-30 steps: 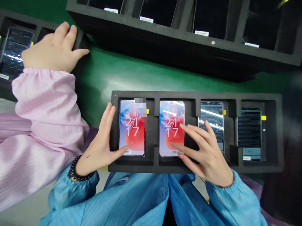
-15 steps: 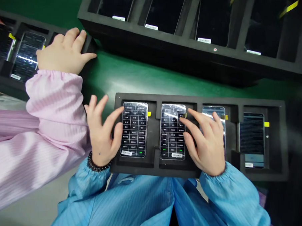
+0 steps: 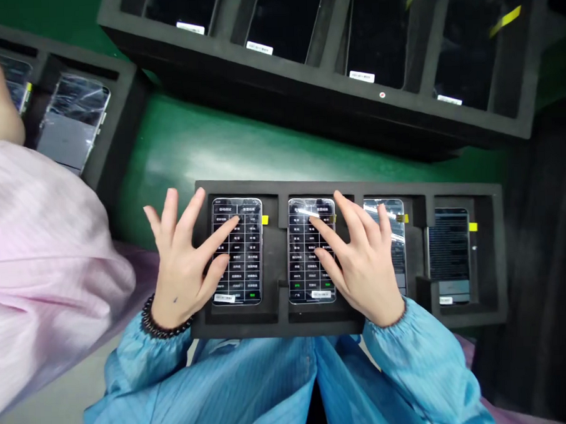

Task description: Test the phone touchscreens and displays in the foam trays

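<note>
A black tray (image 3: pixel 269 329) lies on the green tabletop (image 3: pixel 186 141)

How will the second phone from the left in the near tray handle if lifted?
The phone looks like a rigid slab, so probably won't flex. Its glossy, glare-streaked screen may be slippery and fragile. Lying flat in the tray, it seems unlikely to roll.

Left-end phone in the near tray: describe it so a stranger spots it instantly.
Find the black tray nearest the blue sleeves. Its leftmost phone shows a dark grid of labels. Unlike its neighbours, it has the left hand partly over it.
</note>
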Available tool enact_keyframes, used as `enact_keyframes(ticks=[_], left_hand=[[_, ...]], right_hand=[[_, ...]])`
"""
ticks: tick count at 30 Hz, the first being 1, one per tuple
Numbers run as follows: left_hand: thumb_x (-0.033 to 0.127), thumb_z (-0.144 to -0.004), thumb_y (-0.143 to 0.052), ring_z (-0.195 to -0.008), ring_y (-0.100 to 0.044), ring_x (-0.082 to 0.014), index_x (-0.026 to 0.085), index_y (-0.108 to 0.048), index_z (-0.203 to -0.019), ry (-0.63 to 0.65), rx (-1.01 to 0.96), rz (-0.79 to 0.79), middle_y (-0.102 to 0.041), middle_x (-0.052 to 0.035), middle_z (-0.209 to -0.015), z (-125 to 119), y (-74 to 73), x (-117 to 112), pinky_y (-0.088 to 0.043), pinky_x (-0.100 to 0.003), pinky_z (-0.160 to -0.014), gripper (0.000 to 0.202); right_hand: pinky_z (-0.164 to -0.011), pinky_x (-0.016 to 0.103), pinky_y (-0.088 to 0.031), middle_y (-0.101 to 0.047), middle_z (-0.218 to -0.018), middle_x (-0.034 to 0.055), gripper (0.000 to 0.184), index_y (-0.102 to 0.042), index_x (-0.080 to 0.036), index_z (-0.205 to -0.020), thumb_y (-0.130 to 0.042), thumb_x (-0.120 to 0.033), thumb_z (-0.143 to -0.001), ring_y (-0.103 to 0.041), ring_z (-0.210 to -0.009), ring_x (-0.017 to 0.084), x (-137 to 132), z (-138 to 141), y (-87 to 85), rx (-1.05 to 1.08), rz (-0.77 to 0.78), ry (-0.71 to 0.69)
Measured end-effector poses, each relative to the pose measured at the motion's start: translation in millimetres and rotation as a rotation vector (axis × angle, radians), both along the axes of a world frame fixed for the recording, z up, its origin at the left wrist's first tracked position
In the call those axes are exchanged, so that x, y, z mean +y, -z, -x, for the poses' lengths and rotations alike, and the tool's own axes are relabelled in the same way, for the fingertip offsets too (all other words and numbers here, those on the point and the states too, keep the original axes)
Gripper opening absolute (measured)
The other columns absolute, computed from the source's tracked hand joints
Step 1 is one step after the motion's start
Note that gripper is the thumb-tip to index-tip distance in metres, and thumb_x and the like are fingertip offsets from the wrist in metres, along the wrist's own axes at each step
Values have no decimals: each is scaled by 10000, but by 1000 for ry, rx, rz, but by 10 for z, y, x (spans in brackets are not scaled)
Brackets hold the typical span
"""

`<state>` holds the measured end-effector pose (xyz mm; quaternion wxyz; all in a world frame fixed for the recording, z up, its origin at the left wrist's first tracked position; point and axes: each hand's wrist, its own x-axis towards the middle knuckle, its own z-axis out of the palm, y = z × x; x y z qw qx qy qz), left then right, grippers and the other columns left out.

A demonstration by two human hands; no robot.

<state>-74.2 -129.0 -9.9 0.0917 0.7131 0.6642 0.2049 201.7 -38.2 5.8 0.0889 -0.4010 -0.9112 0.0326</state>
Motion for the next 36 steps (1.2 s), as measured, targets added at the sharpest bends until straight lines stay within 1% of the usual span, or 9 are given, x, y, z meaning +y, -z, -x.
enact_keyframes(ticks=[4, 8, 11, 15, 19, 26, 30, 34, 36], left_hand=[[383, -999, -488, -1586, -32, -474, 410, -410, -1538, 31, 4, -1, -73, 12, -1737, -1, 22, 20, 10, -875, -1168, 545], [455, -1037, -329, -1602, -41, -415, 415, -338, -1576, -98, -24, -53, -53, 74, -1734, -4, 1, -10, 41, -742, -1270, 540], [437, -1047, -265, -1605, -54, -389, 412, -369, -1560, -156, -32, -42, -84, 118, -1725, -12, -27, -63, 35, -659, -1313, 524], [433, -1044, -260, -1606, -51, -384, 436, -392, -1541, -132, -35, -21, -101, 114, -1725, -33, -44, -147, 41, -683, -1306, 514], [432, -1041, -260, -1608, -62, -371, 461, -397, -1534, -101, -59, 18, -123, 122, -1720, -45, -42, -276, 58, -674, -1311, 512], [471, -1026, -279, -1580, -187, -406, 437, -521, -1466, -129, -115, -64, -298, 120, -1671, -18, 40, -516, -17, -733, -1297, 503], [526, -1036, -234, -1574, -241, -344, 473, -539, -1435, -145, -161, -141, -376, 119, -1630, -101, 64, -509, -52, -729, -1294, 505], [542, -1040, -233, -1565, -261, -334, 464, -537, -1438, -86, -171, -184, -385, 102, -1627, -202, 47, -443, -65, -724, -1288, 507], [530, -1042, -238, -1569, -251, -330, 470, -519, -1450, -72, -164, -172, -372, 101, -1633, -220, 41, -418, -63, -724, -1288, 499]], right_hand=[[-1244, 611, -246, -452, -1581, 179, 427, -530, -215, -1434, -477, -355, -1034, -479, -1405, 308, 5, -28, 6, 64, -11, 28], [-1240, 595, -265, -468, -1567, 166, 419, -528, -220, -1427, -448, -355, -1039, -503, -1386, 309, -12, -79, 5, 141, -14, 42], [-1223, 591, -300, -509, -1534, 162, 358, -602, -202, -1336, -452, -324, -1034, -528, -1366, 322, -29, -130, -3, 187, -23, 51], [-1198, 566, -349, -612, -1427, 126, 266, -676, -207, -1186, -477, -261, -1020, -593, -1286, 292, -74, -190, -20, 252, -33, 36], [-1184, 559, -365, -657, -1366, 116, 232, -699, -204, -1124, -503, -233, -1004, -620, -1244, 277, -181, -244, -41, 280, -1, -14], [-1174, 547, -370, -676, -1341, 116, 226, -737, -202, -1044, -518, -205, -991, -630, -1212, 257, -367, -401, -57, 310, 78, -36], [-1179, 546, -360, -695, -1323, 116, 230, -752, -212, -963, -524, -233, -988, -640, -1193, 254, -424, -438, -29, 322, 119, -125], [-1193, 532, -356, -708, -1320, 87, 215, -751, -230, -958, -543, -279, -984, -648, -1176, 240, -477, -445, -19, 324, 139, -246], [-1208, 547, -328, -674, -1375, 98, 237, -743, -234, -1049, -532, -329, -998, -615, -1232, 257, -472, -428, -15, 299, 133, -188]])
